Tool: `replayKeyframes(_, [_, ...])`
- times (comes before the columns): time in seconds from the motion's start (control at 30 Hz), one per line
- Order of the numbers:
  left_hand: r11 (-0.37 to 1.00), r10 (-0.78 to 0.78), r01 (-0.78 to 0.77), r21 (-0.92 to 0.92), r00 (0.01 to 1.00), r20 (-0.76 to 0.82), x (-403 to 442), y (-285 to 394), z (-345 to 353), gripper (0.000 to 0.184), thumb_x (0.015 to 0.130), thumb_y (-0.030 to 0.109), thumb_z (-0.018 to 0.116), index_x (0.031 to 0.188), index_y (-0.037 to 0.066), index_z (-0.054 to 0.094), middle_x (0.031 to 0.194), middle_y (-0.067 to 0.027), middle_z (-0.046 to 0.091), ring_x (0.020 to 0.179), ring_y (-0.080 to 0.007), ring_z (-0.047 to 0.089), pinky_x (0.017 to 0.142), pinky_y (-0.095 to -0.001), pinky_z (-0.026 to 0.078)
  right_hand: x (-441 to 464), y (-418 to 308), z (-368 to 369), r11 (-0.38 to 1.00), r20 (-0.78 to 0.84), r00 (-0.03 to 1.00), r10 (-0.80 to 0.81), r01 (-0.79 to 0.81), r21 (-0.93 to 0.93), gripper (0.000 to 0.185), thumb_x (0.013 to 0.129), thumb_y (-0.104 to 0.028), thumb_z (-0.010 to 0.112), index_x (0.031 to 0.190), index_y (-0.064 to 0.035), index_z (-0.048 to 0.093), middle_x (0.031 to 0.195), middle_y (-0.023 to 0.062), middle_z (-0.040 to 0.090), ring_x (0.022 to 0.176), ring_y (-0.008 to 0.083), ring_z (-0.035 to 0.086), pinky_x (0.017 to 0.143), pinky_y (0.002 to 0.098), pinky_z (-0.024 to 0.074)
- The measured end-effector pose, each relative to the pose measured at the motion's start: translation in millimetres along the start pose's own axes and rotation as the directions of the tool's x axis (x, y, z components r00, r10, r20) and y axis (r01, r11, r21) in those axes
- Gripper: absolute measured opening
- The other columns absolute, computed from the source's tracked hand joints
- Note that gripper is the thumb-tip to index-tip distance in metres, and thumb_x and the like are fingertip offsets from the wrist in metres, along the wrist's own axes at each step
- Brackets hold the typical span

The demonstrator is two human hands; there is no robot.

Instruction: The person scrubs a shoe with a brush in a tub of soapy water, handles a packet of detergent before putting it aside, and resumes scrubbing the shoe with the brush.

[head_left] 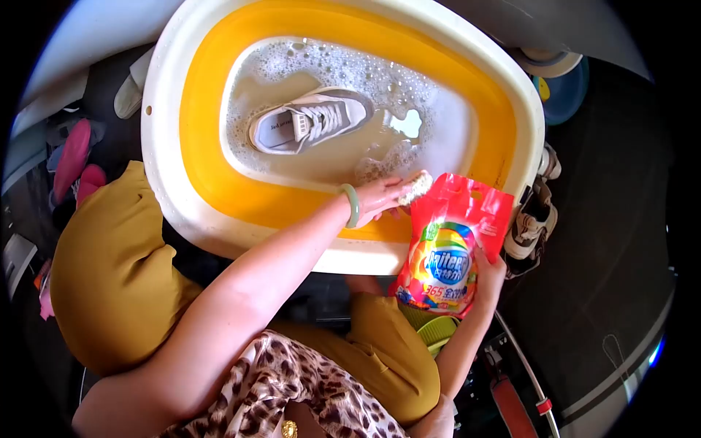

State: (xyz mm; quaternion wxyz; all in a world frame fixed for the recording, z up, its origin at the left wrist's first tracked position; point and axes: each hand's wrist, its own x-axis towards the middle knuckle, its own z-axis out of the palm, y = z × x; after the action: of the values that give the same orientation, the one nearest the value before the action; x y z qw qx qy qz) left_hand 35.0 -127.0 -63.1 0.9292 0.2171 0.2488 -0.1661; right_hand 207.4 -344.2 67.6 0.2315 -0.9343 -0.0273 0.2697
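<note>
Starting at your far left, pink slippers [73,160] lie on the dark floor, beyond your bent knee in mustard trousers [117,277]. Next comes the tub [162,157], white-rimmed with a yellow band inside, filling the space ahead of you. It holds cloudy water, with suds [321,62] gathered mostly along the far side. The shoe [321,120] sits in that water, left of the middle, laces up, its toe pointing right and its opening toward the left; grey and white, with lettering on the insole.

Your left arm reaches across the near rim, a pale green bangle [352,206] at the wrist. Your left hand [385,197] is over the tub's near side, fingers closed on a small, pale brush [416,188], apart from the shoe. The brush is just beside the upper left corner of the red bag [445,255]; you cannot tell from this angle whether they touch.

The bag stands nearly upright, its printed front facing you, overlapping the near right rim. Below it shows a green slipper [438,332]. Your right hand [491,276] grips the bag's lower right edge, thumb on the front, other fingers hidden behind. Farther right, worn shoes [529,226] rest beside the tub, and a blue basin [568,91] is beyond them.
</note>
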Motion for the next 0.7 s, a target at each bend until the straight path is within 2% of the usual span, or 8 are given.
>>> replayKeyframes(0.1, [1.000,-0.014,0.014,-0.005,0.999,-0.045,-5.1,5.5,0.5,0.046,0.089,0.044,0.048,0.125,0.017,0.041,0.106,0.0025,0.059,0.078,-0.0081,0.055,0.053,-0.0234,0.031,-5.9,-0.1,-7.0,0.982,0.015,0.993,0.113,-0.114,0.154,0.020,0.080,-0.010,0.063,0.092,0.0061,0.062,0.077,0.0039,0.063,0.071,0.0094,0.054,0.065,0.0244,0.0435])
replayKeyframes(0.17, [0.999,0.000,0.000,-0.039,1.000,0.002,5.7,-8.9,-4.8,0.049,0.088,0.044,0.051,0.126,0.015,0.040,0.108,0.0014,0.058,0.084,-0.0091,0.054,0.053,-0.0236,0.032,7.3,15.9,-3.7,0.993,0.043,0.997,0.065,-0.060,-0.105,0.018,0.080,-0.007,0.062,0.094,0.0049,0.063,0.080,0.0036,0.063,0.072,0.0099,0.054,0.066,0.0244,0.0440])
replayKeyframes(0.2, [1.000,0.009,-0.009,-0.021,1.000,-0.022,13.9,-15.6,-7.8,0.051,0.088,0.043,0.052,0.127,0.014,0.039,0.109,0.0008,0.058,0.088,-0.0096,0.054,0.053,-0.0231,0.032,4.0,13.4,-0.7,0.999,-0.003,0.999,-0.047,0.047,0.013,0.019,0.080,-0.008,0.062,0.095,0.0049,0.063,0.081,0.0043,0.063,0.072,0.0098,0.055,0.066,0.0248,0.0443])
replayKeyframes(0.27, [0.995,-0.086,0.088,0.042,0.995,-0.046,-0.2,2.7,-7.1,0.052,0.088,0.040,0.054,0.128,0.012,0.038,0.111,-0.0006,0.056,0.097,-0.0104,0.054,0.054,-0.0205,0.032,-5.8,-8.8,-0.8,0.994,-0.014,0.999,0.041,-0.039,0.104,0.022,0.080,-0.009,0.061,0.096,0.0055,0.063,0.081,0.0057,0.064,0.071,0.0103,0.055,0.065,0.0254,0.0446])
replayKeyframes(0.4, [0.999,0.032,-0.033,-0.027,0.999,-0.037,4.3,0.9,-10.4,0.047,0.090,0.037,0.050,0.126,0.009,0.040,0.108,-0.0020,0.057,0.093,-0.0085,0.056,0.055,-0.0185,0.032,-4.1,3.3,-3.5,0.998,-0.005,1.000,0.009,-0.008,0.059,0.021,0.080,-0.009,0.062,0.095,0.0053,0.063,0.080,0.0049,0.064,0.071,0.0102,0.056,0.064,0.0247,0.0445])
replayKeyframes(0.47, [0.997,-0.007,0.006,0.071,1.000,0.013,8.3,-7.9,-16.7,0.045,0.091,0.037,0.049,0.125,0.009,0.040,0.107,-0.0014,0.058,0.088,-0.0075,0.057,0.055,-0.0189,0.032,-7.9,-5.9,-2.2,0.981,-0.003,0.999,0.052,-0.050,0.190,0.019,0.080,-0.010,0.062,0.093,0.0047,0.064,0.079,0.0037,0.063,0.069,0.0105,0.056,0.063,0.0240,0.0444])
replayKeyframes(0.63, [1.000,0.024,-0.024,0.001,0.997,-0.074,3.5,7.4,-12.7,0.041,0.091,0.034,0.049,0.122,0.009,0.042,0.107,-0.0014,0.057,0.086,-0.0076,0.058,0.052,-0.0185,0.031,-3.9,-2.1,5.9,0.989,-0.044,0.999,0.005,0.001,0.149,0.018,0.081,-0.009,0.061,0.092,0.0053,0.064,0.078,0.0036,0.063,0.068,0.0094,0.054,0.062,0.0241,0.0436])
replayKeyframes(0.7, [0.992,-0.072,0.075,0.096,0.997,-0.035,1.1,0.8,-14.9,0.043,0.090,0.035,0.050,0.124,0.009,0.041,0.108,-0.0015,0.057,0.087,-0.0075,0.057,0.054,-0.0195,0.031,-10.6,-13.7,-1.6,0.990,-0.001,0.997,0.073,-0.073,0.122,0.018,0.081,-0.008,0.061,0.092,0.0052,0.064,0.078,0.0035,0.063,0.069,0.0093,0.054,0.063,0.0239,0.0437])
